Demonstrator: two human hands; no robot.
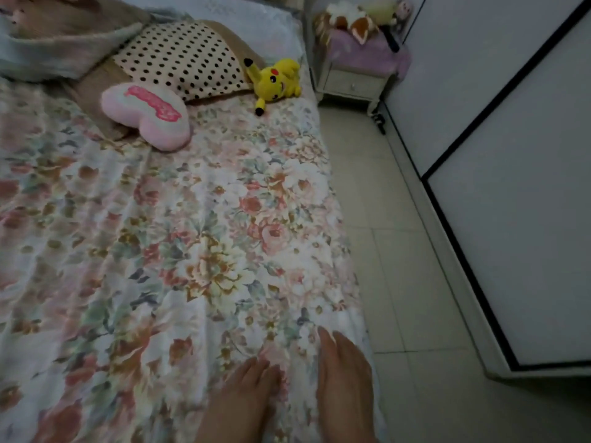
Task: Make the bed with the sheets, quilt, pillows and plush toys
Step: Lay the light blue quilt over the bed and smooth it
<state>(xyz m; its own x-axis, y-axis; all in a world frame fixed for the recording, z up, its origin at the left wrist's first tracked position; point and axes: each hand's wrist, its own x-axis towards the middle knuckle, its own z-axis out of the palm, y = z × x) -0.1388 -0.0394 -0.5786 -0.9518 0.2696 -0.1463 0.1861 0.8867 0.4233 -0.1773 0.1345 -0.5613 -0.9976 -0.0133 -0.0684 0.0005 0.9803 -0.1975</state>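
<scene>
A floral sheet (pixel 179 238) covers the bed. My left hand (pixel 246 391) and my right hand (pixel 343 378) lie flat on it near the bed's right edge at the bottom, fingers extended, holding nothing. At the head lies a polka-dot pillow (pixel 182 55) on a tan cover. A pink heart-shaped cushion (pixel 147 115) rests in front of it. A yellow plush toy (pixel 278 79) lies on its side to the pillow's right. A bunched pale quilt (pixel 57 46) sits at the top left.
A white nightstand (pixel 355 81) with a purple cloth and more plush toys (pixel 351 17) stands right of the bed head. Tiled floor (pixel 399 251) runs along the bed's right side. White wardrobe doors (pixel 511 187) with black trim line the right.
</scene>
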